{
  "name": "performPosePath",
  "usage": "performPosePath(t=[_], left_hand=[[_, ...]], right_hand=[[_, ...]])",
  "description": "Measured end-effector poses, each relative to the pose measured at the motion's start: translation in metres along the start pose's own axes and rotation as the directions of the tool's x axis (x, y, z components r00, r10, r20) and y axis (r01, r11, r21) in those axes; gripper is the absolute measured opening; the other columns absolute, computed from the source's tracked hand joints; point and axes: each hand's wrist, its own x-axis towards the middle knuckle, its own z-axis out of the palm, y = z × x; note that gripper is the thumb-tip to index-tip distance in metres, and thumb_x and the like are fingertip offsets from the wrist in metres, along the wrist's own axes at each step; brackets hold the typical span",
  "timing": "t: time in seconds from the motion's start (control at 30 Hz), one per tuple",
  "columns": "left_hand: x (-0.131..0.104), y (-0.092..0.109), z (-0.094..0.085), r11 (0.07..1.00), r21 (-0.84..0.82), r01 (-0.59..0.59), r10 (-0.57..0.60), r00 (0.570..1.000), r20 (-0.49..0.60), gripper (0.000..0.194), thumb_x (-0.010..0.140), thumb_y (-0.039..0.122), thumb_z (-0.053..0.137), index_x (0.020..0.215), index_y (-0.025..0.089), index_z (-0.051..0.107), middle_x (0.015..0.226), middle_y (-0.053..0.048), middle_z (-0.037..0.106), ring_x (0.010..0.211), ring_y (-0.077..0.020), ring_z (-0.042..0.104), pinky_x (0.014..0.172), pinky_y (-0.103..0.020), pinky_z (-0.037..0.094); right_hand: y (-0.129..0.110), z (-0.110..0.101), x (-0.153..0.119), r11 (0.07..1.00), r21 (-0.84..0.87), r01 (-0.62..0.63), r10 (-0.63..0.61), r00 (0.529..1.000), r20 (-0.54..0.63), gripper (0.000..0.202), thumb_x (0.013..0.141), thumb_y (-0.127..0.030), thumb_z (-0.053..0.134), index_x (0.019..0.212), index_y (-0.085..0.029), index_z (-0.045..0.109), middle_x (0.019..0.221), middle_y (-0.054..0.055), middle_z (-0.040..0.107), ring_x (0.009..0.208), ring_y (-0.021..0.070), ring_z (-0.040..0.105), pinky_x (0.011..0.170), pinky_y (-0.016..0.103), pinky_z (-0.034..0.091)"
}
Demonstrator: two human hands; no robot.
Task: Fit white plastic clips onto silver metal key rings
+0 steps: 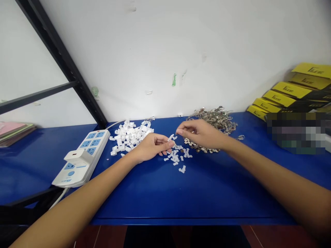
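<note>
My left hand [152, 147] pinches a small white plastic piece [170, 137] between thumb and fingertips. Just right of it, my right hand [199, 131] hovers with thumb and index finger pressed together; whatever they hold, if anything, is too small to make out. Beneath and between the hands lie scattered thin white pieces [182, 169] on the blue table. Small round metallic discs [204, 150] spread under the right hand, partly hidden by it. Left of my left hand is a heap of boxy white plastic parts [130, 133].
Behind my right hand sits a tangled pile of thin metallic strands [219, 119]. A white power strip [93, 142] with a plugged-in adapter [78, 157] lies at left, near a black metal frame [88, 100]. Yellow-and-black boxes [281, 100] are stacked at right. The wall [155, 51] closes off the back.
</note>
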Motion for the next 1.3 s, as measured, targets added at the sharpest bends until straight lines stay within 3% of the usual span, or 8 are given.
performPosePath(t=[0.1,0.27,0.4,0.63,0.87,1.03,1.13,1.3], left_hand=[[-0.001,0.003,0.005,0.995,-0.089,-0.038,0.033,0.998,-0.055,0.039,0.091,0.055,0.071,0.086,0.016,0.074,0.076,-0.004,0.071,0.063,-0.0114,0.063,0.061,-0.024,0.054],[-0.004,0.011,0.010,0.997,-0.036,-0.063,0.059,0.992,-0.111,0.043,0.091,0.056,0.070,0.075,0.016,0.068,0.062,-0.001,0.066,0.056,-0.0114,0.061,0.056,-0.023,0.051],[-0.005,0.012,0.010,0.998,0.062,-0.028,0.038,0.986,-0.162,0.046,0.093,0.056,0.067,0.069,0.017,0.066,0.053,0.000,0.063,0.049,-0.0109,0.057,0.053,-0.022,0.046],[-0.005,0.014,0.012,0.995,0.085,-0.049,0.063,0.983,-0.172,0.052,0.096,0.057,0.062,0.061,0.018,0.061,0.051,-0.001,0.063,0.049,-0.0118,0.058,0.055,-0.024,0.046],[-0.005,0.013,0.011,0.996,0.003,-0.089,0.087,0.972,-0.218,0.048,0.096,0.057,0.063,0.067,0.019,0.061,0.054,0.000,0.062,0.050,-0.0123,0.059,0.057,-0.026,0.049],[-0.005,0.011,0.011,0.994,-0.030,-0.103,0.092,0.961,-0.259,0.047,0.096,0.062,0.060,0.075,0.019,0.065,0.057,0.000,0.063,0.051,-0.0122,0.059,0.058,-0.026,0.051],[-0.005,0.011,0.012,0.995,-0.002,-0.102,0.099,0.965,-0.242,0.051,0.096,0.063,0.060,0.070,0.019,0.062,0.057,-0.001,0.063,0.052,-0.0121,0.060,0.057,-0.026,0.050],[-0.006,0.010,0.012,0.995,-0.007,-0.097,0.093,0.975,-0.203,0.049,0.097,0.061,0.059,0.071,0.019,0.059,0.062,-0.002,0.065,0.054,-0.0123,0.062,0.056,-0.025,0.051]], right_hand=[[-0.018,0.031,-0.003,0.941,0.303,-0.150,0.163,0.986,-0.019,0.049,0.104,-0.065,0.038,0.091,-0.022,0.057,0.066,0.000,0.059,0.053,0.0128,0.054,0.048,0.026,0.043],[-0.032,0.058,-0.006,0.682,0.651,-0.334,0.266,0.942,0.204,0.056,0.101,-0.070,0.038,0.084,-0.020,0.055,0.067,0.000,0.056,0.047,0.0101,0.046,0.037,0.022,0.032],[-0.033,0.053,-0.004,0.516,0.698,-0.496,0.361,0.865,0.348,0.059,0.105,-0.061,0.037,0.069,-0.017,0.053,0.053,-0.003,0.042,0.041,0.0063,0.030,0.037,0.020,0.018],[-0.029,0.047,-0.003,0.424,0.756,-0.499,0.330,0.862,0.384,0.049,0.106,-0.051,0.043,0.075,-0.016,0.058,0.063,-0.001,0.047,0.046,0.0057,0.028,0.041,0.022,0.014],[-0.015,0.038,-0.003,0.637,0.647,-0.419,0.304,0.908,0.288,0.043,0.101,-0.056,0.053,0.081,-0.018,0.058,0.065,-0.004,0.042,0.049,0.0068,0.026,0.044,0.024,0.020],[-0.001,0.001,-0.003,0.952,0.116,-0.283,0.247,0.935,0.255,0.039,0.100,-0.055,0.053,0.090,-0.019,0.065,0.064,-0.003,0.045,0.054,0.0115,0.040,0.052,0.028,0.032],[0.002,-0.009,-0.003,0.969,-0.156,-0.190,0.224,0.945,0.240,0.035,0.090,-0.055,0.068,0.088,-0.020,0.067,0.066,-0.003,0.047,0.057,0.0126,0.044,0.055,0.029,0.031],[0.004,0.000,-0.003,0.981,-0.167,-0.102,0.153,0.931,0.331,0.035,0.086,-0.058,0.072,0.086,-0.023,0.073,0.066,-0.004,0.042,0.055,0.0118,0.037,0.054,0.029,0.026]])
